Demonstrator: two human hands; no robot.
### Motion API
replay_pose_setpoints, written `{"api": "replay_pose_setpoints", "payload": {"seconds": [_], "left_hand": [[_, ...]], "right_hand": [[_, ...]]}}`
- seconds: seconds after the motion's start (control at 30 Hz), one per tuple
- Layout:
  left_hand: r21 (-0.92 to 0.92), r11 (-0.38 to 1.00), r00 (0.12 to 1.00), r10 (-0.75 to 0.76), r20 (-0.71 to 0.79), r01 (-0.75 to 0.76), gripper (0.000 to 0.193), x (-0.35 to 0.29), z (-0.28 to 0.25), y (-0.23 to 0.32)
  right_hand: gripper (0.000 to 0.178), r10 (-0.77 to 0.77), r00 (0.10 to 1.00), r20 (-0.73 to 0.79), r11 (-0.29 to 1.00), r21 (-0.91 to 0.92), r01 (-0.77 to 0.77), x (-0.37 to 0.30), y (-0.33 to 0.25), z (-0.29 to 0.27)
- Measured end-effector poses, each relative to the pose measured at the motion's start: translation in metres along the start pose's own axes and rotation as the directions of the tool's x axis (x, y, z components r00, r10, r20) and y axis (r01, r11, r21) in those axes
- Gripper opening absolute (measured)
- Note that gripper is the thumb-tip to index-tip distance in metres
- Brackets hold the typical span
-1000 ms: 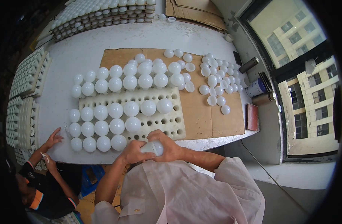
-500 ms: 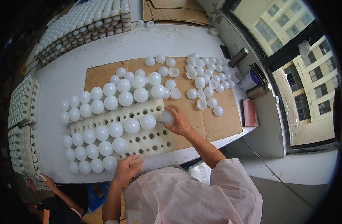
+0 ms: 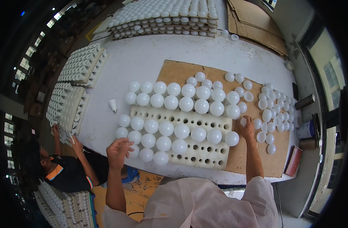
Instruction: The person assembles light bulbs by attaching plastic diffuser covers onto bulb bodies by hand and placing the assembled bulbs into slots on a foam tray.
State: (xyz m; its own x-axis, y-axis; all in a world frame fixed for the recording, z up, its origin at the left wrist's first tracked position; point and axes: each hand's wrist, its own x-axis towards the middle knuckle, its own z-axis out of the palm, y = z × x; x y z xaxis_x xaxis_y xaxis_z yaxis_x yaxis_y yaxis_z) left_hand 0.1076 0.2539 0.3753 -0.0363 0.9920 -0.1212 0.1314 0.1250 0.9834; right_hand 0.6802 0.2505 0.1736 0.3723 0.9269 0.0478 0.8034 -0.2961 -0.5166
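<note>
My right hand [image 3: 247, 128] is beyond the right end of the foam tray, over the cardboard. Its fingers are closed on a small white dome cover [image 3: 243, 122], partly hidden by them. My left hand [image 3: 119, 151] is at the left front of the tray, fingers apart beside the white round bulbs [image 3: 146, 155]; nothing shows in it, and whether it touches a bulb I cannot tell. The pale foam tray [image 3: 174, 116] has rows of holes, some bare, with round bulbs standing in several rows. One row ends at a bulb [image 3: 231, 138] near my right wrist.
Loose white domes [image 3: 271, 138] lie on the cardboard sheet [image 3: 240, 163] at right. A single bulb [image 3: 113, 105] lies left of the tray. Stacked trays [image 3: 162, 24] stand at the back, others [image 3: 67, 108] at left by a co-worker [image 3: 69, 171]. Flasks [image 3: 305, 102] line the wall.
The view has swung left. The bulb from my right hand now stands at the row's right end, and that hand has moved to a dome. My left hand has shifted left along the tray.
</note>
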Motion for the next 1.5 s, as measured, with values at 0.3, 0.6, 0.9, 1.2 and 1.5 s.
{"api": "replay_pose_setpoints", "payload": {"seconds": [0.3, 0.6, 0.9, 1.2, 1.5], "left_hand": [[0.06, 0.878, 0.736, -0.359, -0.574, 0.474, 0.046, 0.183, -0.153, -0.125], [-0.27, 0.745, 0.466, -0.612, -0.639, 0.61, 0.06, 0.243, -0.186, -0.218], [-0.262, 0.879, 0.641, -0.471, -0.606, 0.399, 0.041, 0.212, -0.172, -0.217], [-0.282, 0.937, 0.967, 0.149, -0.207, -0.204, 0.032, 0.08, -0.13, -0.116], [-0.355, 0.924, 0.831, 0.081, 0.55, 0.144, 0.047, -0.032, 0.109, -0.049]], "right_hand": [[0.05, 0.615, 0.784, -0.079, 0.527, 0.782, -0.334, -0.085, -0.005, 0.024], [0.062, 0.649, 0.745, -0.152, 0.694, 0.519, -0.499, -0.143, 0.036, 0.028], [0.065, 0.342, 0.893, -0.293, 0.9, -0.171, -0.401, -0.15, 0.009, 0.004], [0.069, 0.155, 0.983, 0.094, 0.094, 0.99, -0.11, -0.092, -0.095, -0.07], [0.088, -0.302, 0.899, 0.317, 0.062, 0.948, -0.313, -0.127, -0.161, -0.082]]}}
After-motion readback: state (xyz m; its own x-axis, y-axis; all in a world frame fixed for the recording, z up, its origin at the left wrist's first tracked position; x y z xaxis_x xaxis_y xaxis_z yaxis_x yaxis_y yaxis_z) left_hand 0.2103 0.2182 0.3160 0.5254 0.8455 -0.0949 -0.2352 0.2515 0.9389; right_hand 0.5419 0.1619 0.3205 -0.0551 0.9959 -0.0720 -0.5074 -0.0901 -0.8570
